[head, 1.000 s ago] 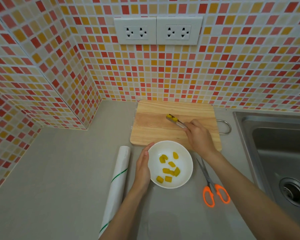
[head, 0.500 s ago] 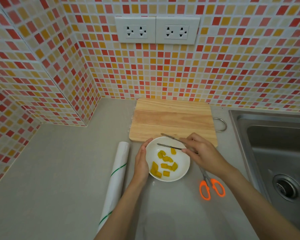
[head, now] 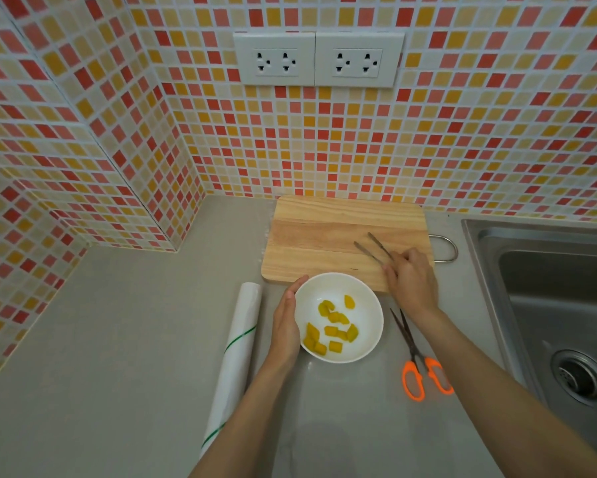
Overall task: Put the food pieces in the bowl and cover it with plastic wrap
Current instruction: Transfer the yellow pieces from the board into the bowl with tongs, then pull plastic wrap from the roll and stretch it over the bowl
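Right hand (head: 411, 284) grip holding metal tongs (head: 374, 248), tips apart over bare cutting board (head: 324, 236) | left hand (head: 286, 326) cupped against white bowl (head: 369, 305); yellow food pieces (head: 333, 327) inside | plastic wrap roll (head: 236, 346) left on surface (head: 117, 339)

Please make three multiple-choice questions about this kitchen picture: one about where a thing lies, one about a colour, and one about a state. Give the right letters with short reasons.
1. Where does the roll of plastic wrap lie?
A. left of the bowl
B. in the sink
C. on the cutting board

2. What colour are the scissors' handles?
A. blue
B. orange
C. black

3. What do the tongs in the right hand hold?
A. a yellow piece
B. plastic wrap
C. nothing

Answers:
1 A: the roll lies on the counter beside the left hand, left of the bowl.
2 B: both loops are bright orange.
3 C: the tips are apart and bare above the cutting board.
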`<state>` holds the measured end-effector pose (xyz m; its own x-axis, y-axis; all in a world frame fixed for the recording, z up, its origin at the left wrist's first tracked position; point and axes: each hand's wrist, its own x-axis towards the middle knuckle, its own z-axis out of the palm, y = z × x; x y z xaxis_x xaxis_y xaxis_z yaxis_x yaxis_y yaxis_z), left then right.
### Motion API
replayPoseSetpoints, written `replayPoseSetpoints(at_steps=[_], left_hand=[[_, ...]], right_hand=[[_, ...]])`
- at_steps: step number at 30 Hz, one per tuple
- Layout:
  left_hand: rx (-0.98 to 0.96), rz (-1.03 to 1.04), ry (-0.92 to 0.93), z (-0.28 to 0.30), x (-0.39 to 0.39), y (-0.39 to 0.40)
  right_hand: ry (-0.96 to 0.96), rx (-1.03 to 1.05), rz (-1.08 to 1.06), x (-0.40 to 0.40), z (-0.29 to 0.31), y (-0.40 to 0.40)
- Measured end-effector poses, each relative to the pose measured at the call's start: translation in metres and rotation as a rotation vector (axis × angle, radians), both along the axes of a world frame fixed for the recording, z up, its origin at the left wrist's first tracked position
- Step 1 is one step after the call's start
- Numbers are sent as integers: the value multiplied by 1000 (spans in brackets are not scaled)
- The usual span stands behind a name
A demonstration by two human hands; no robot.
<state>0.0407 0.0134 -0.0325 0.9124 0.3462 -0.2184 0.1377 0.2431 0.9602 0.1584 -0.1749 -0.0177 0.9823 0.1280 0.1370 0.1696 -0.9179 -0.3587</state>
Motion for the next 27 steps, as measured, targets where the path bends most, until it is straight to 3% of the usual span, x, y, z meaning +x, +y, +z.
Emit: replayPoseSetpoints(at_steps=[7, 10, 13, 16, 20, 24, 27], left_hand=[[74, -60, 32, 16, -2, 8], [240, -33, -55, 41, -6, 33], [474, 4, -94, 56, -21, 68], [710, 25, 22, 51, -46, 101], [782, -69, 323, 31, -86, 116], [675, -135, 361, 25, -113, 107], [518, -54, 283, 31, -118, 98]], right_hand=[[43, -57, -23, -1, 11, 3], [-96, 135, -20, -22, 39, 29], [-200, 448, 195, -73, 69, 71], [105, 692, 397, -136, 74, 115], [587, 666, 340, -187, 42, 156], [711, 776, 151, -201, 27, 171], [696, 933, 24, -201, 36, 171]])
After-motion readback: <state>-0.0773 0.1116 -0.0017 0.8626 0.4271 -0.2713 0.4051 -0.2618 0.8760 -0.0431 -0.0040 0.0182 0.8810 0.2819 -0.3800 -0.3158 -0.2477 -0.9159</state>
